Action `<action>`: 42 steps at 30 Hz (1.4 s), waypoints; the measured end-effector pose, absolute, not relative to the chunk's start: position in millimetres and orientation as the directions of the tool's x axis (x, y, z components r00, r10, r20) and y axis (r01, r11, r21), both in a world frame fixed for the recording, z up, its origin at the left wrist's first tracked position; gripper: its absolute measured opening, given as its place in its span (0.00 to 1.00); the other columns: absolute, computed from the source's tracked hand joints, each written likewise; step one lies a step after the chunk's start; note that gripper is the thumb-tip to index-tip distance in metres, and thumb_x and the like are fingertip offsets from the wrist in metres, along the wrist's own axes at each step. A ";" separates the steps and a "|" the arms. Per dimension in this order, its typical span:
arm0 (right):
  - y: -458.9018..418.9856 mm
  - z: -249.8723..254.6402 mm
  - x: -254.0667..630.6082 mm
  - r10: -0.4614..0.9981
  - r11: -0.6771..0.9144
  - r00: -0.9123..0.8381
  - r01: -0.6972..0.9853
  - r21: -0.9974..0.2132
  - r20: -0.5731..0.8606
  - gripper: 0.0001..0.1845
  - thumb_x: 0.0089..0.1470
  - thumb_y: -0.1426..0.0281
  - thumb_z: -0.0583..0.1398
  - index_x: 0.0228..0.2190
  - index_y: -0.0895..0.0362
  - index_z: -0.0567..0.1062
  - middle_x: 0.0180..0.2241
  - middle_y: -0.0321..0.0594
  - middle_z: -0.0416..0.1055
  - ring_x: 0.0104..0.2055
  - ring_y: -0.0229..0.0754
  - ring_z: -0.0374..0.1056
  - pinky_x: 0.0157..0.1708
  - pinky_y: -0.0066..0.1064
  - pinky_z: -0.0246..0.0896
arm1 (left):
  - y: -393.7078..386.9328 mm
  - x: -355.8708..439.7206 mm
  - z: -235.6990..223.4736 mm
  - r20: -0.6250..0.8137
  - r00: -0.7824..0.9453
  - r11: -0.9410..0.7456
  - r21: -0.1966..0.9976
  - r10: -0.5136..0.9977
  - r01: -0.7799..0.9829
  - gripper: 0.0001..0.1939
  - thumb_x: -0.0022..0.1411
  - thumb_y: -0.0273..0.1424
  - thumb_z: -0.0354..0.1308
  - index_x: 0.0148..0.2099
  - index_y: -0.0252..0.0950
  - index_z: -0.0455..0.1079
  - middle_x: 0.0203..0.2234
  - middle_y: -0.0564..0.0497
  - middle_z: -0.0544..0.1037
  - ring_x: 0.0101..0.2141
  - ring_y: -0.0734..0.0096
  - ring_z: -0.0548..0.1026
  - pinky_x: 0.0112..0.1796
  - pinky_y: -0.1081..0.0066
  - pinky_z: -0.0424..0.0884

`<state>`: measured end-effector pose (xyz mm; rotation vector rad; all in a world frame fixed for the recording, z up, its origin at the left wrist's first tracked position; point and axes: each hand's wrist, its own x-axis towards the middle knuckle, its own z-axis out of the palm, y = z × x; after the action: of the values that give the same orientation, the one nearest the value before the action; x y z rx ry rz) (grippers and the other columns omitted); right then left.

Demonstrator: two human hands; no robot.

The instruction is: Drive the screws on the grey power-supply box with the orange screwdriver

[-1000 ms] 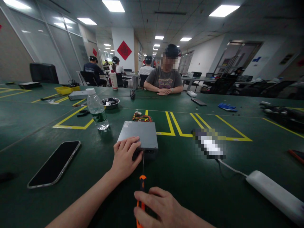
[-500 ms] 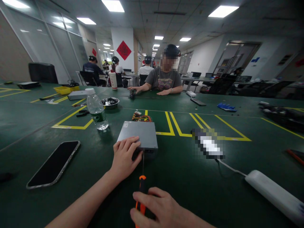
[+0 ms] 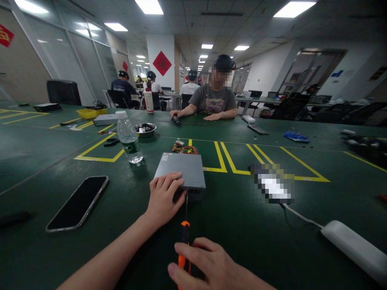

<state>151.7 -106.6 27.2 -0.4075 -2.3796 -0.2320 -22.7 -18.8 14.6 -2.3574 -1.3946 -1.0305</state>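
A grey metal computer power supply (image 3: 187,167) lies on the green table in front of me, its bundle of coloured wires (image 3: 184,149) coming out at the far side. My left hand (image 3: 165,197) grips its near left part, fingers on the top cover and thumb at the front face. In my right hand (image 3: 211,259) is an orange and black screwdriver (image 3: 185,231), held by the handle between thumb and fingers. Its thin shaft points away from me and reaches the near face of the power supply. The tip and any screw there are too dark to make out.
Left of the power supply stand a water bottle (image 3: 130,141) and a metal bowl (image 3: 145,129); a phone (image 3: 78,203) lies nearer. On the right are a blurred lit device (image 3: 272,183) and a white power strip (image 3: 353,249). Across the table sits a person (image 3: 213,100).
My view has turned slightly left, so everything sits further right. Both hands keep their holds. The person across has tilted the dark object in their hand.
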 end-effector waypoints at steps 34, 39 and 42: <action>-106.5 18.3 144.8 0.200 0.913 -0.694 0.388 0.125 0.692 0.17 0.62 0.61 0.51 0.30 0.59 0.70 0.35 0.44 0.73 0.40 0.36 0.68 0.31 0.26 0.62 | -19.4 -22.8 16.3 0.674 0.320 -0.541 0.140 0.666 0.829 0.10 0.59 0.32 0.53 0.45 0.41 0.64 0.50 0.49 0.72 0.50 0.60 0.67 0.44 0.58 0.55; -104.8 12.6 146.2 0.226 0.923 -0.697 0.377 0.079 0.680 0.23 0.64 0.58 0.46 0.28 0.59 0.69 0.33 0.42 0.73 0.38 0.35 0.69 0.32 0.27 0.63 | -18.4 -23.3 16.0 0.680 0.323 -0.544 0.133 0.658 0.829 0.11 0.59 0.32 0.53 0.45 0.41 0.64 0.50 0.48 0.71 0.50 0.60 0.67 0.44 0.58 0.55; -105.4 16.1 149.3 0.222 0.925 -0.751 0.364 0.109 0.622 0.16 0.62 0.60 0.48 0.38 0.58 0.69 0.38 0.44 0.72 0.42 0.36 0.67 0.35 0.27 0.63 | -17.3 -24.1 14.4 0.681 0.327 -0.545 0.125 0.655 0.829 0.11 0.59 0.33 0.53 0.45 0.41 0.64 0.50 0.48 0.71 0.50 0.60 0.66 0.44 0.58 0.55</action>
<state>149.3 -105.4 16.1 -0.4159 -2.4464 -0.2964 -24.1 -17.3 14.4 -2.3479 -1.3438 -1.0269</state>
